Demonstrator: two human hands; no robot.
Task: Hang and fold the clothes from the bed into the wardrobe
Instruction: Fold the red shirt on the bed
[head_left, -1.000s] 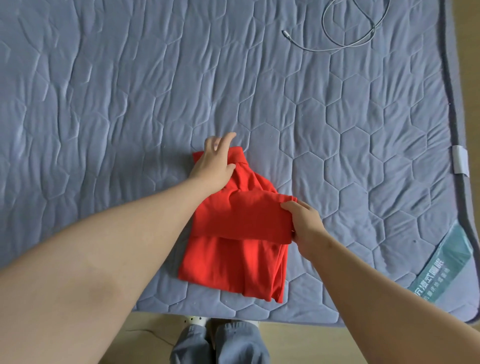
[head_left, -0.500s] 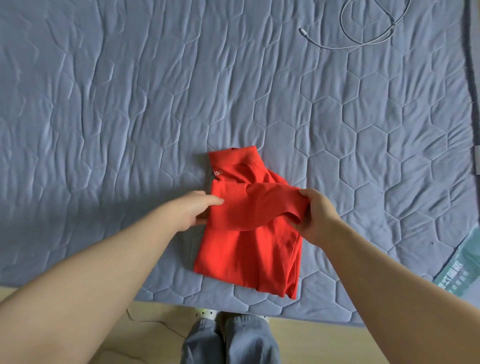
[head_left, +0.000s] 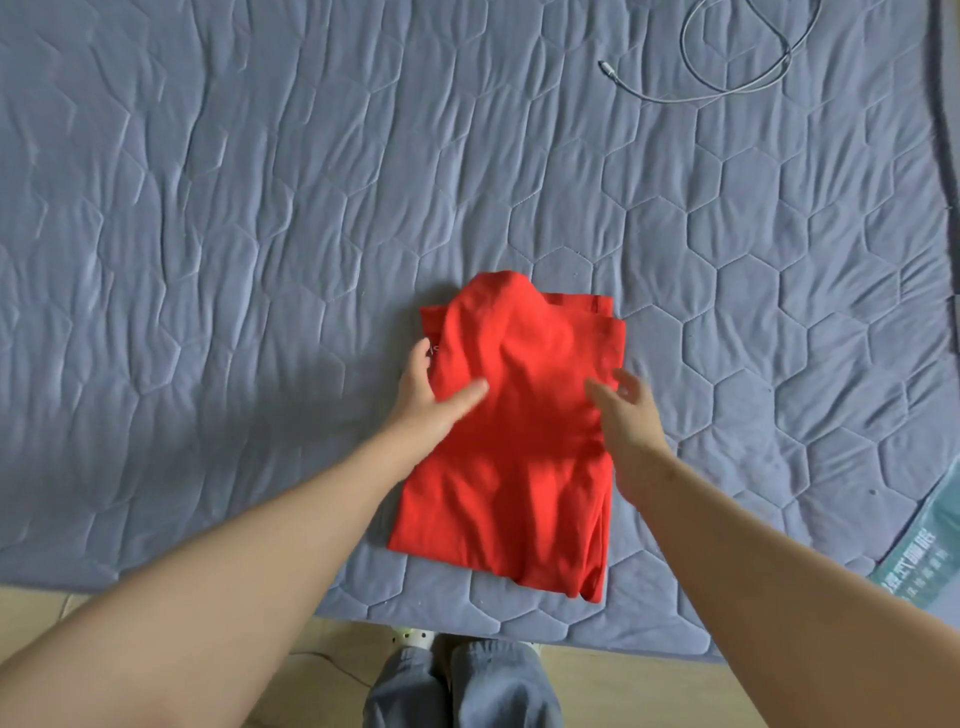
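Bright red top (head_left: 514, 467), plain fabric, folded into a narrow, roughly rectangular bundle. Lying flat on the bed (head_left: 260, 208), close to the near edge and a bit right of the middle. Far end bunched and rounded, with a folded-over layer draped across it and a straight hem edge poking out at the far right corner. Tiny bit of white print peeking out on the left edge, too small to read. Near half smoother, just a few soft wrinkles, layers stacked along the right side. Near edge sloping down toward the right. Bed covered in a grey-blue quilted pad with hexagon stitching, pretty rumpled over on the left.
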